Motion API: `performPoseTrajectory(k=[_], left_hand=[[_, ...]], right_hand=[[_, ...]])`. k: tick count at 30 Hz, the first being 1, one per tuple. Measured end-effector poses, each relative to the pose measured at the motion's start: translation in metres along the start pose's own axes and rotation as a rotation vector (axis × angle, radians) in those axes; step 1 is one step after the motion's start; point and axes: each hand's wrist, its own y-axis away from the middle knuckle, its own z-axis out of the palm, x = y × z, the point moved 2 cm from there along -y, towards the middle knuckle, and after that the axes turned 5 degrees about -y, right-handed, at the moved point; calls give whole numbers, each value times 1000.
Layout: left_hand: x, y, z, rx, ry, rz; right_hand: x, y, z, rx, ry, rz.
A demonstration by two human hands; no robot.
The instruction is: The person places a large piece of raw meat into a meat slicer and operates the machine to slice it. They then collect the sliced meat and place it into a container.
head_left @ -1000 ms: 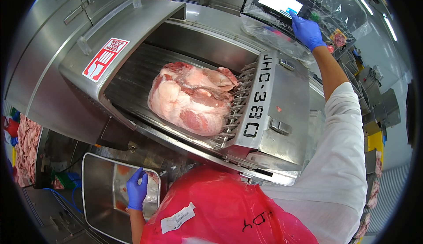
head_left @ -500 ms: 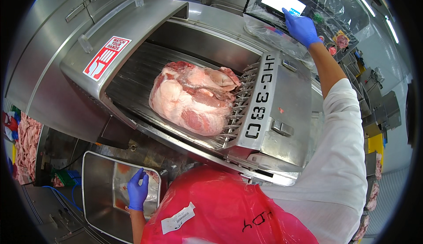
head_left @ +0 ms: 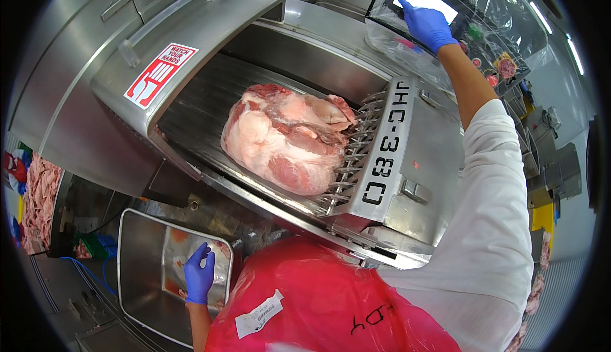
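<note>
A gloved fingertip of my right hand [head_left: 429, 27] touches the lit touchscreen [head_left: 439, 10] at the upper right, which is wrapped in clear plastic. The index finger is stretched out, and nothing is held. My left hand [head_left: 199, 276], also in a blue glove, hangs over a steel tub [head_left: 132, 269] at lower left. Its fingers are bent loosely with the thumb apart and nothing between them. A large raw piece of meat [head_left: 280, 139] lies in the slicing machine [head_left: 433, 161]. Its right end is against a row of curved metal prongs [head_left: 358, 151].
Over the machine's left part, the raised steel cover [head_left: 191, 27] has a clear handle and a red warning sticker. Reddish residue marks the tub's bottom. Meat pieces [head_left: 41, 202] are heaped at the far left. My red apron [head_left: 305, 295] presses near the machine's front edge.
My right fingertip has moved from the screen's lower edge up and left to its upper left area. My left hand stays over the tub. The meat has not shifted in the machine.
</note>
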Motion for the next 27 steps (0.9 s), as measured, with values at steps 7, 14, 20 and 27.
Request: performPoseTrajectory(k=[7, 14, 20, 27], left_hand=[[3, -2, 2, -4, -3, 10], [7, 8, 6, 0, -11, 13], [22, 28, 16, 8, -26, 11], [18, 60, 38, -98, -63, -70]], right_hand=[[0, -1, 0, -32, 41, 24], [18, 9, 11, 8, 23, -11], [45, 24, 11, 28, 41, 1], [69, 51, 21, 50, 51, -12]])
